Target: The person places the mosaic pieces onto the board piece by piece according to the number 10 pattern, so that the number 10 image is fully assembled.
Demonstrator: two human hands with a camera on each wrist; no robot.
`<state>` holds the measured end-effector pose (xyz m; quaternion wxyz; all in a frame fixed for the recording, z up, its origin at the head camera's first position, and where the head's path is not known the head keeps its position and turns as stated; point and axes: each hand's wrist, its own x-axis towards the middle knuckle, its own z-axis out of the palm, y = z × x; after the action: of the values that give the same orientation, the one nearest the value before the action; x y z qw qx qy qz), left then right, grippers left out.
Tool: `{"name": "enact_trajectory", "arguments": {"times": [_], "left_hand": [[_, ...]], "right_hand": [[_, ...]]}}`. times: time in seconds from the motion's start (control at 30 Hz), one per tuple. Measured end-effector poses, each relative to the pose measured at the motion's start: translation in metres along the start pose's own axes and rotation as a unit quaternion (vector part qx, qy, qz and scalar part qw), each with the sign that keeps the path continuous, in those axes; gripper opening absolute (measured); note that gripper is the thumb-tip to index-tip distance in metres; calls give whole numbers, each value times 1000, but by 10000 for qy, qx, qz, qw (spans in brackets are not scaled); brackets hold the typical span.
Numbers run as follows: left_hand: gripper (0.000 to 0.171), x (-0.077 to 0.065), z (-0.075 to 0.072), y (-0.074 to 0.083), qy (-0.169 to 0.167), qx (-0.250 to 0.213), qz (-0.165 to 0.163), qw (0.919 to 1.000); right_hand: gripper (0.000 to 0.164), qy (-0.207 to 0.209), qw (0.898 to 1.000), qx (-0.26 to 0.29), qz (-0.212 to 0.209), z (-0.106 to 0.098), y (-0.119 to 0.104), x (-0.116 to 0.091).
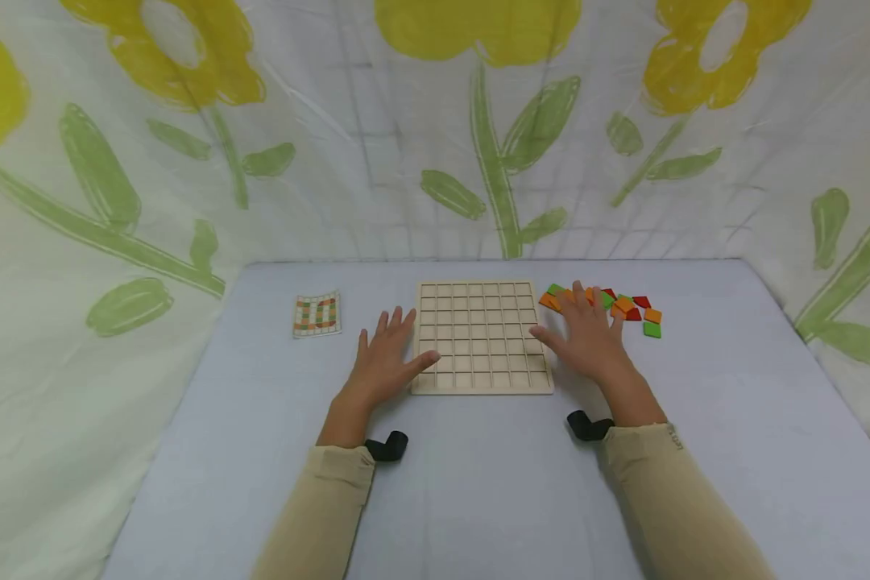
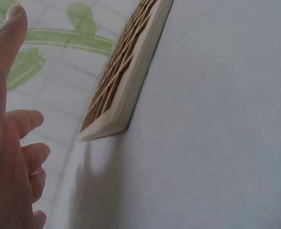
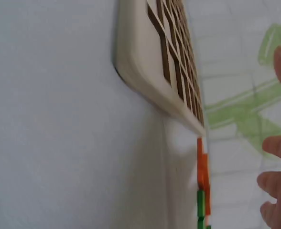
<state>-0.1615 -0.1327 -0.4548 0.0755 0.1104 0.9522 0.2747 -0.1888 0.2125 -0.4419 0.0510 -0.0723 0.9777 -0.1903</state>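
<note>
A square wooden grid board [image 1: 482,338] lies between the two hands, its recessed cells bare. The left hand [image 1: 383,362], fingers spread, hovers beside the board's left edge with the thumb over it; it holds nothing. On the other side, the right hand [image 1: 587,338] spreads its fingers above the table, the thumb over the board's right edge and the fingertips in front of a pile of coloured tiles [image 1: 623,306]. The tiles are orange, green and red, some square, some of other shapes; the hand partly hides them. Both wrist views show the board [image 2: 131,71] raised in a thick rim.
Left of the board lies a small pattern card [image 1: 316,315] with orange and green squares. A white cloth [image 1: 478,483] covers the table. Behind it hangs a curtain [image 1: 319,185] printed with yellow flowers. Each wrist wears a black camera mount [image 1: 387,446].
</note>
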Motion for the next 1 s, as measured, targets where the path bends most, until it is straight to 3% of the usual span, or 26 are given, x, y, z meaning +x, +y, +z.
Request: {"name": "enact_trajectory", "arguments": {"times": [0.17, 0.33, 0.43, 0.63, 0.8, 1.0], "left_hand": [[82, 2, 6, -14, -224, -967, -43, 9951], [79, 3, 10, -23, -182, -1423, -437, 9887], [72, 3, 13, -27, 0, -1494, -535, 9873], [50, 7, 20, -34, 513, -1493, -9, 9875], [40, 7, 23, -37, 657, -1340, 232, 9885], [32, 5, 23, -36, 841, -1313, 267, 9874]], "right_hand": [[88, -156, 9998, -56, 90, -10, 18, 25], [75, -311, 9990, -227, 221, -9, 30, 45], [69, -322, 9988, -309, 204, -7, 32, 53], [53, -183, 9992, -315, 188, -4, 32, 62], [46, -137, 9996, -117, 234, -4, 31, 66], [40, 39, 9996, 145, 231, -4, 27, 67]]}}
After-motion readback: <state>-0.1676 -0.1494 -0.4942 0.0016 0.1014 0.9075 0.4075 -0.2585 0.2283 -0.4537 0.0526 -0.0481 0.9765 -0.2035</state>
